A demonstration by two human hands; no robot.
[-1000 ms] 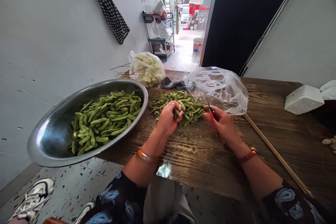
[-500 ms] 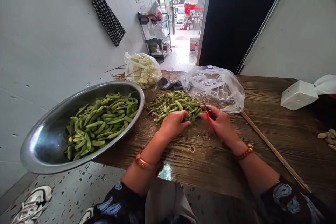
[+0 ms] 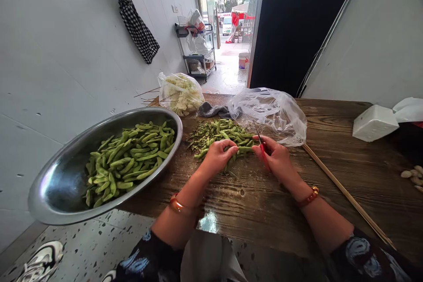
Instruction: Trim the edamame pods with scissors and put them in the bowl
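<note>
Between thumb and fingers, my left hand [image 3: 219, 155] pinches one end of a green soybean pod [image 3: 245, 149]. The pod stretches across to the fingertips of my right hand [image 3: 275, 154]. That hand is closed around red-handled scissors [image 3: 263, 152], whose blades point up and away from me. Just beyond both hands lies a pile of pods [image 3: 228, 130], with small trimmings [image 3: 200, 134] at its left side. A large oval metal basin [image 3: 62, 194] on the left holds many more pods [image 3: 127, 154].
Behind the pile on the wooden table [image 3: 264, 211] are a bag of cauliflower [image 3: 181, 92], a grey cloth [image 3: 214, 110] and a crumpled clear plastic bag [image 3: 274, 112]. Thin wooden sticks [image 3: 346, 194] lie to the right, below a white tissue box [image 3: 375, 123].
My left hand has come up from the pile, and a single pod now shows stretched between both hands. The scissors remain in my right hand. The view has tilted slightly.
</note>
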